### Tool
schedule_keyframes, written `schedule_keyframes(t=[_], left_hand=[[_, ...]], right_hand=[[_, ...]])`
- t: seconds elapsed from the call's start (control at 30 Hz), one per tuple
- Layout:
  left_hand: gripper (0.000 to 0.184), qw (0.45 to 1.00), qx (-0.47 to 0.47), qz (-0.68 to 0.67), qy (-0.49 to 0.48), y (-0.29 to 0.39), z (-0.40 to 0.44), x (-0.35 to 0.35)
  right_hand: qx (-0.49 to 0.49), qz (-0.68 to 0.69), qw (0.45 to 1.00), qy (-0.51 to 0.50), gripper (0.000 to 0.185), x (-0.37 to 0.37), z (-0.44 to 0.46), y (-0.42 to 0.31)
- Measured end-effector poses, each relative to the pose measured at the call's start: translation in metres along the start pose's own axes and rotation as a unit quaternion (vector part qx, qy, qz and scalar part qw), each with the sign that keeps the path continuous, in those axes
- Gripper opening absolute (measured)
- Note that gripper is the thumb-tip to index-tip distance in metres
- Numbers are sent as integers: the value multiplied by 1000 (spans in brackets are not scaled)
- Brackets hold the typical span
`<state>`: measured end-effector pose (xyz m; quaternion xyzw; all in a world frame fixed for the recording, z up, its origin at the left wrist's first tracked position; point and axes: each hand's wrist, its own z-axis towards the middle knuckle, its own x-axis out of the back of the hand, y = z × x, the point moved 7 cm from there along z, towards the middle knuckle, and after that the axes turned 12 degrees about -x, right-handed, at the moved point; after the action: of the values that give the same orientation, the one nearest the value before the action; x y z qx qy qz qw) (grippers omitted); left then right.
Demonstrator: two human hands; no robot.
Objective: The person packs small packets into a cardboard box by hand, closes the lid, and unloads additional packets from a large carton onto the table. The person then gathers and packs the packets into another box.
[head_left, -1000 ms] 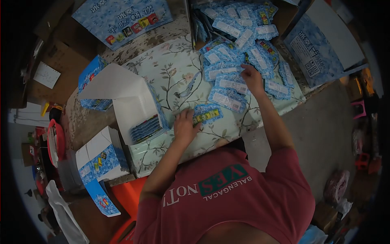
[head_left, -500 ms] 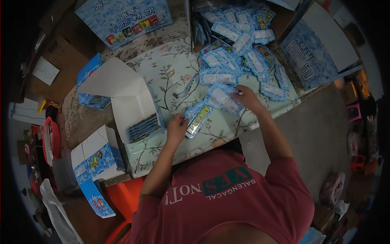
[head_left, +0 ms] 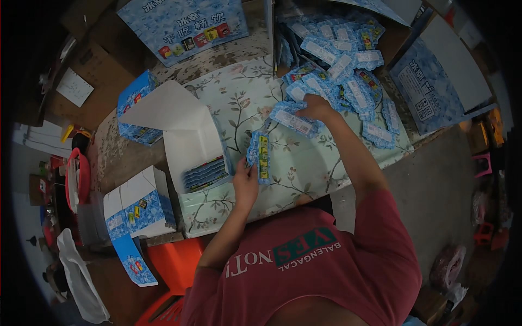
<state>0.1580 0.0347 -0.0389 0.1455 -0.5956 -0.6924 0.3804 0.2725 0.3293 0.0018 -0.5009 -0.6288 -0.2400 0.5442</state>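
My left hand (head_left: 246,182) is closed on a blue sachet packet (head_left: 264,158) near the table's front, with its clear window and yellow-green pieces facing up. Its lower end is between my thumb and fingers; a second layer may lie against it, but I cannot tell. My right hand (head_left: 316,107) reaches to the near edge of the pile. Its fingertips pinch the right end of another blue packet (head_left: 293,119), which lies tilted with its white label up. Behind it is a heap of similar packets (head_left: 340,68), spilling from a carton.
An open white-lined box (head_left: 187,130) holds a row of packets at left. Closed blue boxes (head_left: 136,209) stand beside it. A large blue carton (head_left: 187,32) is at the back, another carton (head_left: 429,81) at the right. A flowered cloth (head_left: 223,81) covers the table.
My right hand has moved back toward the pile and is now on a packet at its edge. The packet in my left hand has turned more upright. The whole view has shifted slightly.
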Motion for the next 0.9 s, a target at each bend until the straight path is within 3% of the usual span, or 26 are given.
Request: schedule_keyframes(t=[0.13,0.2,0.33,0.4,0.43,0.53,0.6,0.67,0.7,0.73,0.87,0.9], left_hand=[[24,999,-43,-10,-6,2,1,-2],[25,999,-46,-18,4,5,1,-6],[32,998,-55,-23,-29,14,3,-21],[38,995,-30,-89,-40,31,4,-27],[44,987,-8,-156,-49,35,6,-32],[57,988,-73,-110,-77,27,9,-35],[61,989,-88,-91,-73,20,13,-40],[65,989,-107,-72,-67,13,22,-41],[65,992,-66,-73,-75,-1,26,-43],[64,994,-24,-74,-82,-10,28,-44],[66,992,34,-45,-116,-28,30,-43],[69,996,0,-42,-75,-32,28,-42]], right_hand=[[46,-30,998,-14,58,-21,-2,-6],[120,222,968,0,52,-30,-21,-12],[84,192,977,31,50,-38,-106,-53],[94,338,936,-40,46,-52,-126,-66],[93,338,936,-36,46,-57,-130,-64],[136,426,890,-90,45,-60,-129,-57],[108,468,846,-234,44,-61,-114,-52],[130,315,940,-11,41,-29,-69,-30],[116,193,950,218,38,1,-56,-18],[94,58,896,431,35,21,-58,-10],[113,-1,885,451,35,16,-41,-2],[62,99,952,285,36,10,-40,-3]])
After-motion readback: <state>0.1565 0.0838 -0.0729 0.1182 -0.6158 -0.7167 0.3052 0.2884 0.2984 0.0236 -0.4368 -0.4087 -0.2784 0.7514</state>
